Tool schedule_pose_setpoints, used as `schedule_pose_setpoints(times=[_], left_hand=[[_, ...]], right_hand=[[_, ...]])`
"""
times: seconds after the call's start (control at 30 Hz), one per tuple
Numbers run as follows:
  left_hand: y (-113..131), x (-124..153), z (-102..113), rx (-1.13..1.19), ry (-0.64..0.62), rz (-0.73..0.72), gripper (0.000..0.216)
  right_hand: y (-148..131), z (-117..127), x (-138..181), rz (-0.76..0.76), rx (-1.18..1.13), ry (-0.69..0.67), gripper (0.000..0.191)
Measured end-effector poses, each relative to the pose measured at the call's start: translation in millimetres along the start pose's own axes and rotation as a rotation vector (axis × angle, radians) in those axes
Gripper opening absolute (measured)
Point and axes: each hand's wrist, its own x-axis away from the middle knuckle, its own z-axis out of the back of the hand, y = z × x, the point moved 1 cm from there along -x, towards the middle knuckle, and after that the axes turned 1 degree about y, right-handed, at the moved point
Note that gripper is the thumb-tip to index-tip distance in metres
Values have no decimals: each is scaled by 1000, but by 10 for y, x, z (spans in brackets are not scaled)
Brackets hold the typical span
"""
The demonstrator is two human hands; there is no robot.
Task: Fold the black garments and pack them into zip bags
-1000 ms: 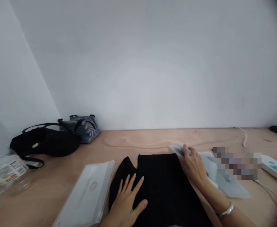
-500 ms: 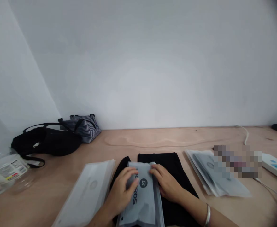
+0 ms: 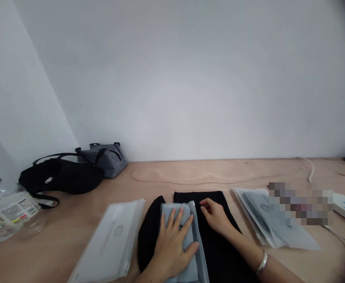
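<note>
Here in the head view we've got the left hand (image 3: pixel 172 247) spread open, palm down, pressing flat on a pale blue plastic garment bag (image 3: pixel 187 271), which lies lengthwise on top of a folded black garment (image 3: pixel 216 243) at the front of the bench (image 3: pixel 219 171). The right hand (image 3: pixel 215 216), silver bangle (image 3: pixel 262 261) on the wrist, is curled, with its fingertips (image 3: pixel 203 204) pinched together just at the bag's upper right edge; we can't tell whether they're gripping it. A stack of white packaging bags (image 3: pixel 110 239) sits to the left of the garment, and a fanned pile of bags (image 3: pixel 261 216) to the right, partly behind a pixelated patch. Further left we see a black handbag (image 3: pixel 63 177) and a striped bag (image 3: pixel 103 161).
</note>
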Motion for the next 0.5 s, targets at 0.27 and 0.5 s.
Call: schedule_pose_setpoints(times=[0.27,0.5], left_hand=[[-15,1,-45,4,7,35,59],[-13,-3,-56,18,-7,72,58]], right_hand=[[-70,-326,-339,-303,-174,-146,25],[-137,-279,-236,-371,-240,-233,20]])
